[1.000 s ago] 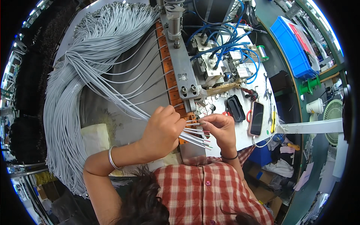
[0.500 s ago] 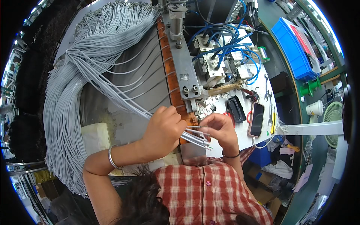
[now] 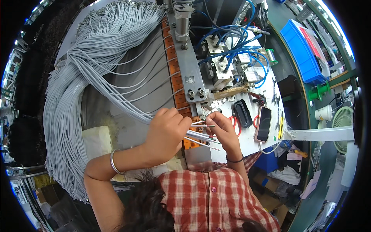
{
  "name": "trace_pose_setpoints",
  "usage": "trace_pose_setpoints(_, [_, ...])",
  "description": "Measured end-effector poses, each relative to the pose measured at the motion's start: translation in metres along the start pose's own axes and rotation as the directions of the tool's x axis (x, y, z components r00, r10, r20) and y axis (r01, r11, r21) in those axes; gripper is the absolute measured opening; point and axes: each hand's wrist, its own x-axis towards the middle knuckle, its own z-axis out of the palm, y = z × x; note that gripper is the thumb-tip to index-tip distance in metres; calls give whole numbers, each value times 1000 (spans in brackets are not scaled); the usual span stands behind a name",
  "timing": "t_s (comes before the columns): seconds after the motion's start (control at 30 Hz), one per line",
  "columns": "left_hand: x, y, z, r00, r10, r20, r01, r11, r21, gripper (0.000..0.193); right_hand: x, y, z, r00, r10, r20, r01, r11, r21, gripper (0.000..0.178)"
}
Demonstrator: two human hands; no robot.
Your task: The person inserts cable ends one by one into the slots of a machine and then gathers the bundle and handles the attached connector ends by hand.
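Observation:
My left hand (image 3: pixel 169 131) is closed around a bunch of grey cables (image 3: pixel 129 109). Their stripped ends (image 3: pixel 205 136) fan out to the right of the fist, with thin white, green and reddish wires showing. At the upper ends, my right hand (image 3: pixel 224 133) has thumb and forefinger bent together on a thin wire end; the fingers partly hide it. Below the hands runs an orange strip (image 3: pixel 177 83) of slotted blocks beside a grey metal bar (image 3: pixel 191 75). Several single cables lead from the bunch to that strip.
A thick heap of grey cables (image 3: pixel 63 127) covers the left side. Metal blocks with blue air tubes (image 3: pixel 243 50) stand beyond the bar. On the white table lie a black tray (image 3: pixel 242 113), red-handled scissors (image 3: pixel 236 125), a phone (image 3: pixel 264 123) and wrenches (image 3: pixel 277 104).
The fingers of my right hand have moved up slightly and drawn together at the wire ends. The cable ends have spread apart more, while my left fist has stayed nearly in place.

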Motion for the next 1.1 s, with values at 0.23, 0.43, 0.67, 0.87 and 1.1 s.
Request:
trace_pose_setpoints(0.23, [-7, -4, 12, 995, 55, 83, -59, 997, 48, 16, -1, -6, -7, 990, 101, 103, -85, 985, -147, 12])
trace_pose_setpoints(0.43, [-5, -3, 8, 995, 95, 13, -95, 994, 47, 16, -9, -13, 1, 999, 34, -21, -36, 995, -89, 13])
trace_pose_setpoints(0.67, [-6, -4, 11, 988, 114, 101, -123, 989, 83, 16, 1, -4, -9, 994, 72, 79, -57, 983, -174, 7])
trace_pose_setpoints(0.87, [-5, -3, 10, 994, 97, 49, -102, 989, 109, 17, -8, -2, -1, 982, -190, -19, 176, 938, -298, 9])
trace_pose_setpoints(1.1, [-5, -1, 6, 993, 104, 46, -107, 993, 53, 19, -13, -17, 8, 991, -118, -64, 112, 990, -79, 8])
